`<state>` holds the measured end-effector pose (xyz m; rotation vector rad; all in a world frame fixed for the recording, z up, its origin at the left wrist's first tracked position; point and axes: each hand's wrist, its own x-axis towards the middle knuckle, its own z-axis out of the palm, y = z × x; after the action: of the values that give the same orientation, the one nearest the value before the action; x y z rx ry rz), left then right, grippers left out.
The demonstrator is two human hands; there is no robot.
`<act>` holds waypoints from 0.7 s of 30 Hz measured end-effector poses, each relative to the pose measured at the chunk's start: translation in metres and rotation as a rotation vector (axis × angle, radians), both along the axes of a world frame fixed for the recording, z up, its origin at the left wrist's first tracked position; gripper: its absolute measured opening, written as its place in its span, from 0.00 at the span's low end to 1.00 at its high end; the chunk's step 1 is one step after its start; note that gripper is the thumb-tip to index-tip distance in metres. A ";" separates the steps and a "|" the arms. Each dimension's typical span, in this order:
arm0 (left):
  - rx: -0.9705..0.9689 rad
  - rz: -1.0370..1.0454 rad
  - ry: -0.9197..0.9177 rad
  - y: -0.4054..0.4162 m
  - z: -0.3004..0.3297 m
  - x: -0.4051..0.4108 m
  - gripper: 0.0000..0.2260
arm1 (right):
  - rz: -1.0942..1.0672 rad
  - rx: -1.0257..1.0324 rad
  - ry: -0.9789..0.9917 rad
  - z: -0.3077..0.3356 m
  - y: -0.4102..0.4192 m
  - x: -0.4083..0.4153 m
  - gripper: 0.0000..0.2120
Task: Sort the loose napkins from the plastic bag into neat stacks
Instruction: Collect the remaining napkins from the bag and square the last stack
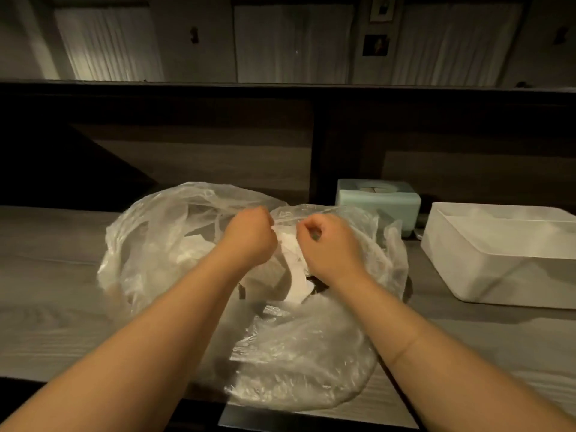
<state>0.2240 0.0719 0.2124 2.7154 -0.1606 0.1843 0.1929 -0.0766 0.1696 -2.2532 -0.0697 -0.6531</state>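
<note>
Several napkins (294, 269): white, thin, lying loose and crumpled inside the plastic bag (174, 232) at mid-counter.
Handling: likely very light, soft and easily torn; best pinched at a free edge or corner and lifted one at a time.
Bag: clear, wrinkled, slippery-looking film, spread open around both wrists.
Left hand (249, 236): fingers curled, apparently pinching the napkin's top edge.
Right hand (327, 244): fingers curled, pinching the same napkin's edge.
Right, far: pale green tissue box (378, 202); white bin (498, 260).
</note>
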 end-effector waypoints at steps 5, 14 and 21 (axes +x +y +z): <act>-0.236 0.114 0.004 0.018 -0.036 0.007 0.21 | 0.078 -0.193 0.135 -0.031 -0.002 0.003 0.11; 0.011 0.060 0.135 0.027 -0.049 0.023 0.32 | 0.137 -0.195 0.153 -0.031 -0.008 0.008 0.09; 0.131 0.096 -0.014 0.025 -0.041 0.020 0.11 | 0.137 -0.257 0.159 -0.028 -0.006 0.008 0.15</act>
<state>0.2444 0.0973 0.1710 2.8547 -0.0482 0.2273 0.2006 -0.0829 0.1414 -2.5132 -0.2399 -0.4091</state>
